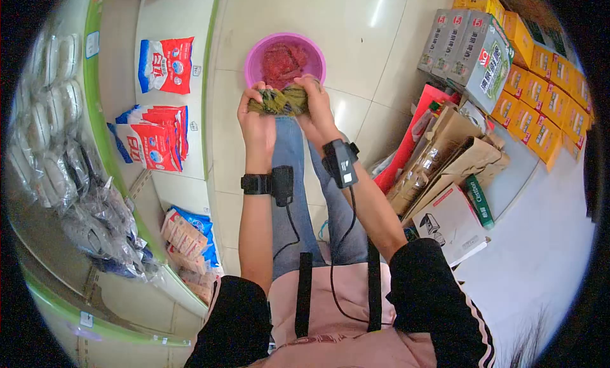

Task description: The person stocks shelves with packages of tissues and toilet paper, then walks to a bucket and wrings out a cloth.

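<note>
My left hand [257, 117] and my right hand [312, 107] are both wrapped round a bunched, twisted cloth [279, 101], dark green and yellowish. It is held level between them, in front of my knees. Just beyond, a purple basin [253, 58] stands on the floor, and its near rim is partly covered by my hands and the cloth. Inside it lies a red, wet-looking mass [283, 60], perhaps fabric; I cannot make out exactly what it is. Black devices with cables are strapped to both wrists.
At left, shelves [210, 114] carry red, white and blue packets [166, 66] and plastic-wrapped shoes [54, 114]. To the right stand grey boxes [467, 47], orange cartons [540, 111], folded cardboard [438, 158] and a white box [450, 225]. Pale floor tiles [356, 38] lie around the basin.
</note>
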`<state>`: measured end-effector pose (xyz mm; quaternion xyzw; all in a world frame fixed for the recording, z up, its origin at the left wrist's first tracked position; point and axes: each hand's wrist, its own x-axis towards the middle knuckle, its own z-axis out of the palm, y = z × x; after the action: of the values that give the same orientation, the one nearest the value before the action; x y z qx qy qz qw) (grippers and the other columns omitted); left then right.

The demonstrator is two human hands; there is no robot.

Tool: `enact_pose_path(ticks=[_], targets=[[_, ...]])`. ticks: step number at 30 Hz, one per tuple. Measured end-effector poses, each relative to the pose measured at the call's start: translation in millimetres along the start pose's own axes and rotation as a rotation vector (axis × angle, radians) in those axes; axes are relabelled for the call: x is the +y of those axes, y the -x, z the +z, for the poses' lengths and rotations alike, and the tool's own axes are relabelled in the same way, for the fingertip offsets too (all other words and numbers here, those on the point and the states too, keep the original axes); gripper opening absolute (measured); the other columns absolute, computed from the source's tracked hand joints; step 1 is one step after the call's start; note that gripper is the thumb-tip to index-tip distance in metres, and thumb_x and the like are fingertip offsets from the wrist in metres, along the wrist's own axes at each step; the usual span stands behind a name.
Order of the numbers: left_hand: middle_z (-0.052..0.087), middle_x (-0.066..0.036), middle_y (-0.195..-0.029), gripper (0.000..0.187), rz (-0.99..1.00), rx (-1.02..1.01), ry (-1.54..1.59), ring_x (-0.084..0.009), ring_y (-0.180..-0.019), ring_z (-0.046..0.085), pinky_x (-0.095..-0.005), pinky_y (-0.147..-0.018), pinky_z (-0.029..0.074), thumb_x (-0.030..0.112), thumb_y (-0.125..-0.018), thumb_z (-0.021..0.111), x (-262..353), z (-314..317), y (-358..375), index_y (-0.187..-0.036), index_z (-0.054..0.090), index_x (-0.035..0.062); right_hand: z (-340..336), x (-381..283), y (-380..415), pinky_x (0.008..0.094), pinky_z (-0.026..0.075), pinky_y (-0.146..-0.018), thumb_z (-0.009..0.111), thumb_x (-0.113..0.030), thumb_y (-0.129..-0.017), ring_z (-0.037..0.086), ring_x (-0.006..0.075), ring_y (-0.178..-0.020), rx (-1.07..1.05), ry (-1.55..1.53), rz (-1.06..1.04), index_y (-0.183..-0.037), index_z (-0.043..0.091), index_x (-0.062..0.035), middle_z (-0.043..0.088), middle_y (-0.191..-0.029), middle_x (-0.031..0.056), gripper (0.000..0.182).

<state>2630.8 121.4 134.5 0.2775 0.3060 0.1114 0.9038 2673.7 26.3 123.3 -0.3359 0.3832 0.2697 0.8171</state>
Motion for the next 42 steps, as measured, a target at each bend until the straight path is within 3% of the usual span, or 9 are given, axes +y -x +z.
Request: enact_pose_path(ticks=[6, 13, 15, 19, 26, 30, 32, 36, 42], targets=[[0.048, -0.007, -0.084, 0.012, -0.105, 0.195, -0.164, -0.0168, -0.078, 0.047, -0.0296, -0.075, 0.04, -0.003, -0.079, 0.039, -25.5, -22.5, -6.2, -0.073, 0.047, 0.0048, 3.3, -9.0, 4.5, 0.0275, 0.042, -0.065, 0.059, 0.002, -0.064, 0.053, 0.0163, -0.071, -0.117, 0.775, -0.791, -0.082, 0.049, -0.0044, 0.053, -0.075, 0.0045, 0.021], [0.053, -0.01, -0.102, 0.026, -0.778, -0.324, 0.203, -0.0184, -0.094, 0.051, -0.0315, -0.082, 0.043, 0.019, -0.086, 0.043, -9.0, -34.1, -26.4, -0.107, 0.048, 0.0059, 8.5, -34.5, 36.8, 0.0291, 0.043, -0.067, 0.062, 0.005, -0.057, 0.053, 0.0234, -0.075, -0.704, 1.251, -0.913, -0.075, 0.048, -0.0015, 0.053, -0.078, 0.0082, 0.024], [0.053, -0.01, -0.096, 0.015, -0.846, -0.158, -0.254, -0.0172, -0.088, 0.051, -0.0296, -0.079, 0.043, 0.016, -0.084, 0.045, 10.7, -5.3, -22.5, -0.094, 0.05, 0.0058, 10.1, -41.4, 42.6, 0.0306, 0.043, -0.066, 0.062, 0.001, -0.056, 0.052, 0.0252, -0.075, -0.819, 1.293, -0.92, -0.072, 0.046, -0.0013, 0.051, -0.077, 0.0079, 0.023], [0.047, -0.005, -0.076, 0.015, -0.782, -0.571, -0.524, -0.0141, -0.075, 0.045, -0.0246, -0.07, 0.038, 0.003, -0.073, 0.04, 18.7, 16.8, -37.5, -0.06, 0.034, 0.0079, 17.2, -53.8, 45.7, 0.0315, 0.043, -0.066, 0.057, -0.003, -0.057, 0.05, 0.024, -0.078, -1.277, 1.424, -1.063, -0.071, 0.045, -0.0031, 0.047, -0.076, 0.0074, 0.018], [0.045, -0.003, -0.069, 0.016, -0.727, -0.833, -0.859, -0.0132, -0.073, 0.042, -0.0219, -0.067, 0.034, -0.001, -0.067, 0.035, 20.4, 27.3, -44.0, -0.056, 0.028, 0.0077, 17.5, -56.6, 37.2, 0.0315, 0.043, -0.066, 0.053, -0.009, -0.057, 0.049, 0.0231, -0.08, -1.666, 1.439, -1.169, -0.071, 0.046, -0.0037, 0.043, -0.073, 0.0071, 0.017], [0.052, -0.004, -0.079, 0.013, -0.803, -0.35, -0.575, -0.0148, -0.08, 0.049, -0.0268, -0.07, 0.041, 0.004, -0.077, 0.037, 6.9, -3.0, -40.7, -0.067, 0.044, 0.0062, 10.5, -52.5, 23.0, 0.03, 0.044, -0.066, 0.055, -0.008, -0.061, 0.051, 0.0239, -0.076, -1.518, 1.578, -1.131, -0.073, 0.047, -0.0036, 0.047, -0.074, 0.0075, 0.015], [0.054, -0.007, -0.098, 0.02, -0.747, -0.152, -0.301, -0.0191, -0.092, 0.052, -0.0327, -0.079, 0.045, 0.01, -0.085, 0.037, 0.4, -18.6, -32.9, -0.099, 0.05, 0.0028, 6.8, -49.1, 19.7, 0.0294, 0.045, -0.065, 0.057, -0.005, -0.066, 0.053, 0.0217, -0.072, -0.843, 1.373, -0.781, -0.076, 0.049, -0.0028, 0.053, -0.076, 0.0068, 0.013], [0.049, -0.012, -0.109, 0.026, -0.616, -0.079, -0.219, -0.0213, -0.099, 0.049, -0.0333, -0.083, 0.044, 0.007, -0.084, 0.039, -1.9, -10.8, -15.0, -0.109, 0.045, 0.0027, -16.1, -36.3, -11.8, 0.0254, 0.044, -0.066, 0.053, 0.003, -0.069, 0.054, 0.0146, -0.076, -0.01, 0.711, -0.282, -0.083, 0.051, -0.0003, 0.056, -0.082, 0.0054, 0.015], [0.049, -0.01, -0.103, 0.029, -0.386, -0.17, -0.317, -0.0206, -0.101, 0.047, -0.0352, -0.085, 0.04, 0.009, -0.082, 0.043, 5.2, 6.6, 14.9, -0.111, 0.04, 0.0055, -47.1, -51.0, 6.5, 0.031, 0.043, -0.073, 0.059, 0.003, -0.065, 0.054, 0.0285, -0.084, -0.416, 1.254, -0.464, -0.1, 0.046, -0.0031, 0.054, -0.089, 0.015, 0.038]])
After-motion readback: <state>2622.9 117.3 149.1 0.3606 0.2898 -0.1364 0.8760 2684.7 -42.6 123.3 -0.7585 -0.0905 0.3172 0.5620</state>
